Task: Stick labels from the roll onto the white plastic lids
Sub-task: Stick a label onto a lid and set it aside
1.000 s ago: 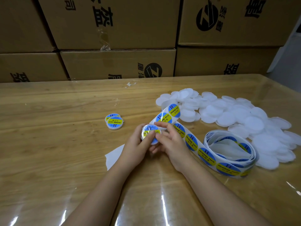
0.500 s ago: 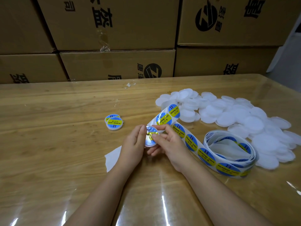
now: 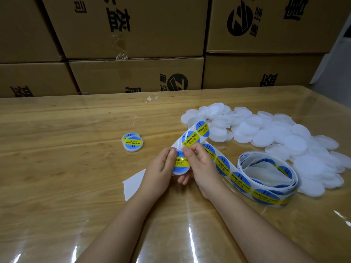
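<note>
— Well, nearest us both hands have it: the left hand [image 3: 161, 168] cradles a lid [image 3: 181, 164], its grip closed on the rim, and the right hand [image 3: 199, 164] pinches the top edge, thumb on the label [image 3: 181, 161].

— Trouble?

— A bubble or crease, I'd guess, if that thumb slides unevenly. At three o'clock the label roll [image 3: 266, 179] trails loosely; a tug could drag it. Finished lids [image 3: 132, 142] sit at ten o'clock, and farther off at two o'clock blank white lids [image 3: 284, 141] crowd the surface [image 3: 66, 168].
</note>
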`<state>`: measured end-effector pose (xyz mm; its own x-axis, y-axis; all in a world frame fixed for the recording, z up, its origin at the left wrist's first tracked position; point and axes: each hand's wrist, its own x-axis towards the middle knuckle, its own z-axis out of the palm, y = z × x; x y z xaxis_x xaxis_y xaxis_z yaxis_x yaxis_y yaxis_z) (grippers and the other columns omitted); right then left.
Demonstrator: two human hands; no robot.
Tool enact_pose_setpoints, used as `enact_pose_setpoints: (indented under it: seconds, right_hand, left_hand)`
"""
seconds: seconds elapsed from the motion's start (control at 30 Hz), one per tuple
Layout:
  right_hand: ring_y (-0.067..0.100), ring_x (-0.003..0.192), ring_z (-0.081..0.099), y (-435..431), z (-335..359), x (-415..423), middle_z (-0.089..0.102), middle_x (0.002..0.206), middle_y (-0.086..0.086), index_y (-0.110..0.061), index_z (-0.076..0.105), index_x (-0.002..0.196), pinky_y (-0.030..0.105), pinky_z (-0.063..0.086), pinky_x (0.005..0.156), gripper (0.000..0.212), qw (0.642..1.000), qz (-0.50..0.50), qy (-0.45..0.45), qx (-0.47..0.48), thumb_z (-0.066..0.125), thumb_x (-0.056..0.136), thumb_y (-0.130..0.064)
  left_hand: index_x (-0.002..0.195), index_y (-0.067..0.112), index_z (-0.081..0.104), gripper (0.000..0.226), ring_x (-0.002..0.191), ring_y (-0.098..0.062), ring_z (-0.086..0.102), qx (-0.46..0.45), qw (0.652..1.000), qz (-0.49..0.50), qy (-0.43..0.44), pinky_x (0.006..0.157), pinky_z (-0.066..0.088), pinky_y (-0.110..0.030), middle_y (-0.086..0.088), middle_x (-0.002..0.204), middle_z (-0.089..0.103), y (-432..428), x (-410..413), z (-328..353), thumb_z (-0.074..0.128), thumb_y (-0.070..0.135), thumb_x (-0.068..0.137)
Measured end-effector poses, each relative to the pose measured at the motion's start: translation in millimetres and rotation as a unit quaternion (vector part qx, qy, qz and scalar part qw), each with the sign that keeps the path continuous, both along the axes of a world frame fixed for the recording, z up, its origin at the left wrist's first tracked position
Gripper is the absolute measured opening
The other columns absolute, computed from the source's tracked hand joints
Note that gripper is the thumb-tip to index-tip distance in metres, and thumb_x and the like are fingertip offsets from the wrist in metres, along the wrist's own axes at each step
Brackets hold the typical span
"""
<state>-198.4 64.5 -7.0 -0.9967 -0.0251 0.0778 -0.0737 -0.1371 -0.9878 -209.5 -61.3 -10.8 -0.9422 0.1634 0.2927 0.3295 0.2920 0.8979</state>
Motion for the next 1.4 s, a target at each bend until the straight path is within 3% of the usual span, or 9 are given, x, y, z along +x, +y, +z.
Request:
enact_pose_setpoints:
  seconds: [0.3,0.4,0.53,0.7,0.87,1.03,1.17,1.3,1.4]
  right_hand:
    - [0.024,0.047,0.061,0,-1,0,0.063,0.060,0.011,-0.012,0.044,0.091,0.026,0.048,0.043,0.013,0.999,0.035,-0.017,0.001,0.040,0.101,-0.019]
    - [0.020,0.054,0.065,1,-1,2,0.067,0.066,0.004,-0.009,0.046,0.104,0.025,0.051,0.050,0.006,0.998,0.061,-0.003,-0.006,0.044,0.099,-0.009]
    - [0.019,0.068,0.067,0,3,6,0.070,0.079,0.003,-0.014,0.050,0.120,0.027,0.055,0.064,0.033,0.995,0.096,0.010,-0.006,0.045,0.094,0.006]
    - [0.017,0.057,0.064,0,2,1,0.067,0.075,0.007,-0.012,0.053,0.118,0.025,0.055,0.056,0.024,1.000,-0.009,-0.013,-0.021,0.041,0.099,-0.004]
    - [0.018,0.059,0.065,-4,2,3,0.066,0.076,0.006,-0.020,0.056,0.115,0.026,0.056,0.057,0.023,1.000,-0.014,0.007,-0.013,0.041,0.100,-0.010]
    - [0.014,0.061,0.065,-6,4,3,0.070,0.075,0.006,-0.014,0.056,0.106,0.023,0.053,0.057,0.018,1.000,0.000,-0.015,-0.006,0.039,0.101,-0.009]
    - [0.011,0.060,0.063,-6,3,4,0.067,0.074,0.007,-0.009,0.059,0.099,0.021,0.052,0.057,0.019,0.999,0.017,-0.014,0.039,0.040,0.099,-0.005]
    - [0.013,0.061,0.064,-6,3,4,0.068,0.075,0.008,-0.012,0.060,0.095,0.022,0.052,0.058,0.021,0.998,0.019,-0.020,0.054,0.040,0.099,-0.006]
    - [0.013,0.061,0.064,-5,3,4,0.068,0.074,0.006,-0.012,0.060,0.094,0.022,0.053,0.057,0.022,0.998,0.013,-0.019,0.058,0.040,0.099,-0.005]
  left_hand:
    - [0.100,0.033,0.056,0.011,0.058,0.005,0.056,0.011,0.999,-0.047,-0.006,0.057,0.042,-0.009,0.022,0.070,0.064,-2,1,1,0.058,0.025,0.092]
    - [0.096,0.032,0.058,0.014,0.066,-0.002,0.058,0.019,1.000,-0.001,0.014,0.062,0.047,-0.019,0.010,0.076,0.066,-3,-1,0,0.047,0.022,0.098]
    - [0.093,0.017,0.061,0.026,0.068,-0.009,0.057,0.111,0.993,0.051,-0.001,0.064,0.047,-0.028,0.007,0.073,0.064,-4,-6,-2,0.037,0.024,0.102]
    - [0.098,0.023,0.059,0.012,0.064,-0.021,0.050,0.228,0.968,0.031,-0.105,0.066,0.043,-0.042,0.000,0.067,0.056,-7,-13,-1,0.053,0.013,0.095]
    - [0.093,0.026,0.063,0.018,0.052,0.002,0.049,0.072,0.997,0.019,-0.019,0.054,0.042,-0.013,0.015,0.061,0.058,-20,-12,6,0.058,0.009,0.091]
    - [0.107,0.015,0.061,0.016,0.052,-0.004,0.051,0.159,0.966,0.203,-0.001,0.054,0.044,-0.017,0.002,0.071,0.053,-46,-26,8,0.056,0.010,0.093]
    - [0.122,0.015,0.055,0.029,0.049,0.002,0.058,0.113,0.951,0.281,-0.057,0.048,0.045,-0.010,-0.002,0.090,0.060,-70,-38,-4,0.052,0.009,0.094]
    - [0.137,0.017,0.042,0.048,0.078,-0.018,0.064,0.035,0.955,0.290,-0.061,0.076,0.052,-0.033,-0.001,0.127,0.049,-73,-39,-10,0.052,0.010,0.091]
    - [0.130,0.018,0.050,0.042,0.076,-0.002,0.057,-0.019,0.953,0.300,-0.029,0.080,0.049,-0.036,0.002,0.125,0.042,-70,-37,-8,0.055,0.011,0.089]
